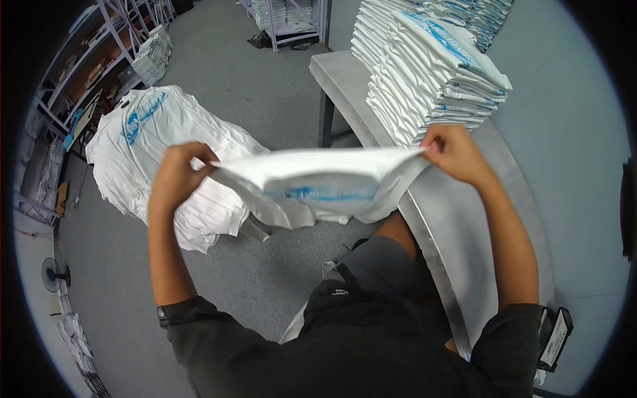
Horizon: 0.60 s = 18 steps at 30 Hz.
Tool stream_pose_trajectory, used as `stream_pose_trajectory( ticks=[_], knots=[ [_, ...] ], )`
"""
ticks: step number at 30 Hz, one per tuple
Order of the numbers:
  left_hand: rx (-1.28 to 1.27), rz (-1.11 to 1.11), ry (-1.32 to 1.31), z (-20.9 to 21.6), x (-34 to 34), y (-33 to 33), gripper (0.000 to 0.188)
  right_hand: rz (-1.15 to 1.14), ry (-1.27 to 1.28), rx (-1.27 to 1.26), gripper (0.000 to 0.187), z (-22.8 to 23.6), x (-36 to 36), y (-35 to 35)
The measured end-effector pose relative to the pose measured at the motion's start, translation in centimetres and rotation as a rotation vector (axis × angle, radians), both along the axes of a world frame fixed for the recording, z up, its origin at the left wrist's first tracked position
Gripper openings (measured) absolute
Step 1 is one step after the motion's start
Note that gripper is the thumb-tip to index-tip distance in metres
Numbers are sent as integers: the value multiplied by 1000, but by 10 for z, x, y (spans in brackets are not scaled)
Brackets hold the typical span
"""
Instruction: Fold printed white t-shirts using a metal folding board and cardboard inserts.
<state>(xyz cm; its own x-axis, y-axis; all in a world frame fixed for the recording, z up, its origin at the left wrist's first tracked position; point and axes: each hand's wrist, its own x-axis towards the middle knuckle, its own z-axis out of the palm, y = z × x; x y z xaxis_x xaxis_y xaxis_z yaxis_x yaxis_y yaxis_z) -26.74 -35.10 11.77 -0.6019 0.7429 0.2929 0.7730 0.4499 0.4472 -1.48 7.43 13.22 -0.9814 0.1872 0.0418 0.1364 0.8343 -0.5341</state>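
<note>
A white T-shirt [318, 166] with a blue print hangs stretched between my two hands, its middle blurred by motion. My left hand [180, 171] pinches one corner of the shirt's upper edge between thumb and fingers. At the opposite corner, my right hand [456, 152] grips the cloth the same way, just in front of a tall stack of folded white shirts [424, 79]. The lower part of the held shirt droops toward the floor, over the gap between a spread shirt pile and the table.
A grey-covered table [478, 225] curves along my right side, bearing the folded stack. White shirts lie spread in a pile [192, 132] at the left. Purple shelving [109, 46] stands far left, another rack [292, 26] at the back, and a small fan [54, 274] at the left edge.
</note>
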Motion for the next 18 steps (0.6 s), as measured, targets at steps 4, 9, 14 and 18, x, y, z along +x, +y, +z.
stream_pose_trajectory(
  ticks=[4, 9, 14, 18],
  knots=[
    [269, 92, 244, 27, 24, -9, 16, 43, 418, 56, 11, 41, 8, -16],
    [-106, 66, -20, -45, 12, 1, 15, 29, 542, -200, 11, -33, 12, -21],
    [25, 108, 157, 5, -1, 3, 15, 102, 175, -204, 12, -19, 15, -4],
    [-53, 11, 366, 100, -3, 40, 20, 145, 48, -368, 11, 73, 51, -5]
  ],
)
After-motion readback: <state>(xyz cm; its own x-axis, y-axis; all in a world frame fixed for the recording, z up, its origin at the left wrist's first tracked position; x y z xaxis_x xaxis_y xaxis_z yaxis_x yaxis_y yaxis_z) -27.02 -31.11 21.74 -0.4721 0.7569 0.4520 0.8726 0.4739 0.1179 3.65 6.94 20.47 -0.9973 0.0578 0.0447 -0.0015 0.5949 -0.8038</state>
